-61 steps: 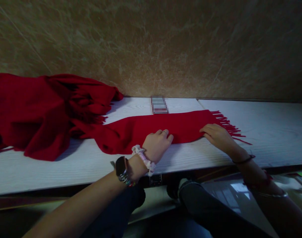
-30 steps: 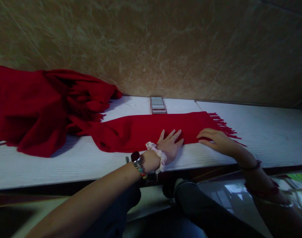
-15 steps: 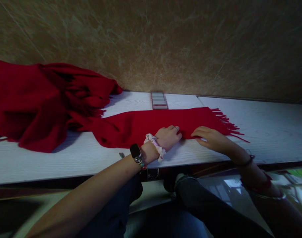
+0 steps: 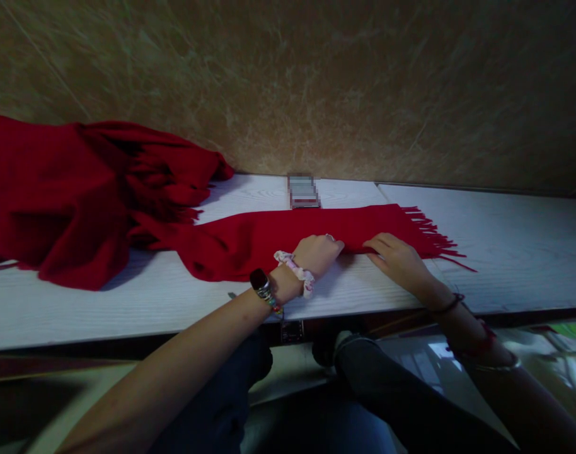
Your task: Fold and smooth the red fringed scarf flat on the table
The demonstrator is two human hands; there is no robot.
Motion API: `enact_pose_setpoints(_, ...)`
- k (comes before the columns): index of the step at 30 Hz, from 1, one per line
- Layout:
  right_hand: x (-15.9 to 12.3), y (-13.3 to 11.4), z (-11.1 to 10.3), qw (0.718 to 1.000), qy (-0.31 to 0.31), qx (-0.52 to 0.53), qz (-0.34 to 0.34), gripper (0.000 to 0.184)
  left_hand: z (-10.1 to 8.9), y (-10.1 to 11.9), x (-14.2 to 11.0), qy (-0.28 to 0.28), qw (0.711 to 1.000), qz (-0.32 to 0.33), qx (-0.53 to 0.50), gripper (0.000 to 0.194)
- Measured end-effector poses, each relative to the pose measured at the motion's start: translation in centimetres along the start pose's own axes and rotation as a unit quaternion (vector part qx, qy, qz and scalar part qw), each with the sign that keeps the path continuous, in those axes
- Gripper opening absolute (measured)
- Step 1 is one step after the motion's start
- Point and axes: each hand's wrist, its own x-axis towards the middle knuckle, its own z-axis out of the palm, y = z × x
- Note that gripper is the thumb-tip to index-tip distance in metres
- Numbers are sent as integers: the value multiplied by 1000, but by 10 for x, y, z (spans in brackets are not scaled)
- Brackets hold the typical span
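Note:
A red scarf [image 4: 278,233] lies stretched across a white wood-grain surface, with its fringed end to the right. My left hand [image 4: 317,253], wearing a ring, a scrunchie and a watch at the wrist, is closed on the scarf's near edge. The edge is lifted slightly between the two hands, with a shadow beneath. To the right, my right hand [image 4: 396,260] pinches the same near edge between thumb and fingers. At the left the scarf runs into a rumpled heap of red cloth [image 4: 80,202]; whether it is one piece I cannot tell.
A small blurred rectangular item [image 4: 304,191] lies beyond the scarf, close to the brown marbled wall [image 4: 288,88]. The white surface [image 4: 505,246] ends at a dark front edge. My legs [image 4: 377,372] and a glossy floor show below it.
My left hand has shifted right along the scarf, spread flat, then closed on the near edge. My right hand has slid left from near the fringe and now pinches the edge, raising it.

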Motion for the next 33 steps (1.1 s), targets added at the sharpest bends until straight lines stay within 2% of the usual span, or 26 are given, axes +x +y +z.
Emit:
enact_pose_setpoints(5,-2,3,1,999,28,-21,9,14,1,3,-2,3,1000,1,8,25)
enact_pose_setpoints(10,-4,6,1,995,34,-80,-43,19,6,8,0,47,998,36,16,23)
enact_pose_setpoints(12,-5,7,-1,993,33,-89,-66,20,7,10,0,48,997,58,26,25)
enact_pose_setpoints(17,-7,12,-6,992,11,-58,-114,22,10,12,-1,10,996,81,42,27)
enact_pose_setpoints(20,-9,17,-11,993,-11,-29,-113,22,14,11,-1,21,993,105,44,27)
enact_pose_setpoints(22,-11,20,-14,993,-47,-16,-105,22,17,9,-1,34,992,112,43,28)
enact_pose_setpoints(26,-11,23,-20,990,-109,-8,-92,24,23,5,-1,31,996,87,9,30)
enact_pose_setpoints(30,-10,22,-22,988,-125,-16,-90,25,28,3,-8,-13,999,8,-37,46)
enact_pose_setpoints(33,-11,21,-22,987,-128,-22,-95,26,25,4,-12,-39,998,-3,-43,51)
